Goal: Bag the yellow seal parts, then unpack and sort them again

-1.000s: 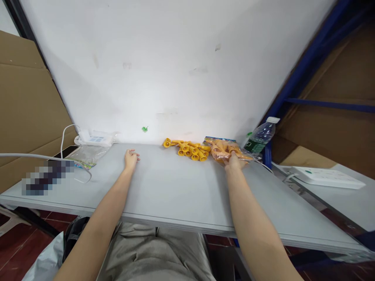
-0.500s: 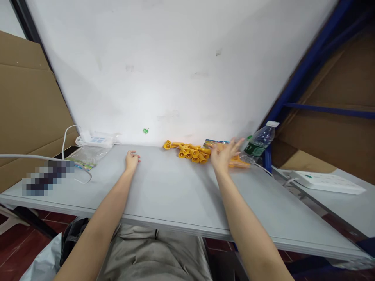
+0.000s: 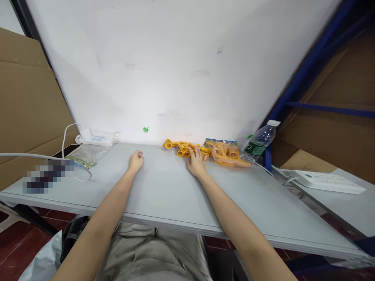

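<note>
A pile of loose yellow plastic horn-shaped pieces (image 3: 182, 148) lies at the back of the grey table (image 3: 164, 191), against the white wall. My right hand (image 3: 196, 164) rests on the near edge of that pile, fingers spread over the pieces, holding nothing. To its right lies a clear bag of orange pieces (image 3: 227, 152). My left hand (image 3: 135, 160) rests on the tabletop with fingers loosely curled, apart from the pile and with nothing visible in it.
A plastic water bottle (image 3: 259, 141) leans at the back right. A white power strip with cable (image 3: 95, 138) and a clear bag (image 3: 84, 155) sit at the back left. Another white power strip (image 3: 325, 181) lies on the neighbouring table. Cardboard stands on both sides.
My right hand let go of the bag of orange pieces, lifted, and moved left onto the loose yellow pile. The left hand shifted slightly right.
</note>
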A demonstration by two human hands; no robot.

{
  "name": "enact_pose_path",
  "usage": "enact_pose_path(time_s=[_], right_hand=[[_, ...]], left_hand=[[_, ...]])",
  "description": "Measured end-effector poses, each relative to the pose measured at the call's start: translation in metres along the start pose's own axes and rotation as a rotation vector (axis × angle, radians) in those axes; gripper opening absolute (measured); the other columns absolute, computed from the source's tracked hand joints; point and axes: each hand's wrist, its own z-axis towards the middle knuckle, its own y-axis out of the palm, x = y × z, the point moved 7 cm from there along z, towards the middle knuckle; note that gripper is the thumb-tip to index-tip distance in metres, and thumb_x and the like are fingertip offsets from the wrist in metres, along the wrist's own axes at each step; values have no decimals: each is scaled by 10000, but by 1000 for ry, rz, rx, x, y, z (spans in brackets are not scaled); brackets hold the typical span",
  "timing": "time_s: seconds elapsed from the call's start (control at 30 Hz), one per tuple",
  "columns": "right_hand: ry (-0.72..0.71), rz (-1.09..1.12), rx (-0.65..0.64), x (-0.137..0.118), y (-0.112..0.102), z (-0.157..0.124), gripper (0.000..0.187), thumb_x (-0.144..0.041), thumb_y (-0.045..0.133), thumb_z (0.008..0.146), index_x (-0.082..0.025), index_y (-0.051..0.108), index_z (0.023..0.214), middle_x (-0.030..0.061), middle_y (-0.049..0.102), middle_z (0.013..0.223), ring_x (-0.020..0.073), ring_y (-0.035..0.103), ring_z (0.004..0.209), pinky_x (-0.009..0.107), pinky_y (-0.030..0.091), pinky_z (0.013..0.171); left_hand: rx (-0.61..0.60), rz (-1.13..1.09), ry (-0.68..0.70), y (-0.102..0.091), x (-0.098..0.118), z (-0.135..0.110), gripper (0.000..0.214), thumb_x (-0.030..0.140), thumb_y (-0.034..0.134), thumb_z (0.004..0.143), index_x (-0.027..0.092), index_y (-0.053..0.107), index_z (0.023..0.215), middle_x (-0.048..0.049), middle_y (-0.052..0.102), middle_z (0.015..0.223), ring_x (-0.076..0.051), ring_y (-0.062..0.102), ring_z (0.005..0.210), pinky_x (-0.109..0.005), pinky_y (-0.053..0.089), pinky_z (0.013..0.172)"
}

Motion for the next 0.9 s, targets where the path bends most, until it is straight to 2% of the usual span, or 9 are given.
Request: enact_pose_path(time_s=[0.07, 0.17, 0.3, 0.43, 0.5, 0.57, 0.7, 0.83, 0.9], right_hand=[[-6, -51, -3, -5, -2, -1, 674, -196, 453, 848, -187, 295, 1503, 150, 229, 1596, 334, 166, 1475, 678, 170, 1121], [-58, -121, -2, -18, -5, -3, 652, -210, 432, 870, -170, 296, 1506, 145, 208, 1606, 315, 148, 1484, 655, 167, 1137], [-180, -162, 0, -37, -5, -6, 639, -172, 390, 876, -168, 308, 1510, 128, 219, 1608, 294, 159, 1487, 625, 161, 1157], [-260, -140, 31, -43, -2, -8, 631, -128, 355, 867, -171, 344, 1496, 130, 294, 1581, 287, 204, 1476, 634, 167, 1153], [-279, -128, 47, -43, -1, -8, 623, -114, 348, 862, -168, 368, 1483, 131, 319, 1570, 283, 219, 1472, 631, 175, 1153], [-290, -122, 54, -42, 0, -8, 617, -105, 347, 857, -162, 386, 1471, 132, 335, 1562, 282, 236, 1466, 628, 182, 1153], [-310, -113, 65, -42, 1, -8, 626, -97, 359, 844, -156, 394, 1467, 147, 357, 1548, 294, 257, 1454, 638, 185, 1149], [-305, -116, 52, -42, 1, -8, 608, -96, 345, 848, -136, 417, 1451, 158, 351, 1549, 295, 248, 1456, 633, 195, 1149], [-297, -121, 38, -42, 1, -8, 603, -85, 333, 847, -130, 429, 1441, 156, 348, 1551, 288, 245, 1459, 629, 199, 1150]], left_hand=[[46, 29, 17, -2, 0, 1, 247, 47, 495, 730, 220, 603, 869, -9, 659, 745, -175, 646, 776, -285, 484, 803], [113, 190, 31, -7, 2, 7, 300, 72, 531, 716, 197, 610, 977, -105, 676, 1053, -242, 619, 1078, -362, 452, 972], [120, 470, -65, -28, -9, 22, 538, 133, 585, 696, 140, 539, 1232, -231, 438, 1454, -356, 366, 1392, -516, 309, 1118], [111, 641, -183, -70, -38, 39, 709, 168, 578, 692, 104, 429, 1382, -249, 200, 1584, -373, 154, 1481, -605, 199, 1148], [108, 690, -240, -92, -56, 45, 707, 211, 565, 713, 99, 423, 1397, -271, 249, 1560, -387, 166, 1475, -637, 246, 1111], [51, 728, -280, -106, -70, 50, 606, 279, 547, 755, 119, 493, 1337, -280, 392, 1484, -399, 314, 1420, -636, 293, 1082], [-48, 845, -181, -115, -67, 57, 371, 233, 541, 761, 135, 623, 1109, -278, 638, 1189, -377, 591, 1178, -534, 458, 960], [55, 884, -103, -128, -53, 59, 195, 191, 557, 744, 150, 644, 913, -251, 691, 979, -373, 641, 1083, -508, 489, 892], [128, 724, -104, -138, -53, 57, 119, 206, 559, 751, 152, 635, 825, -237, 688, 883, -397, 639, 1069, -566, 465, 896]])
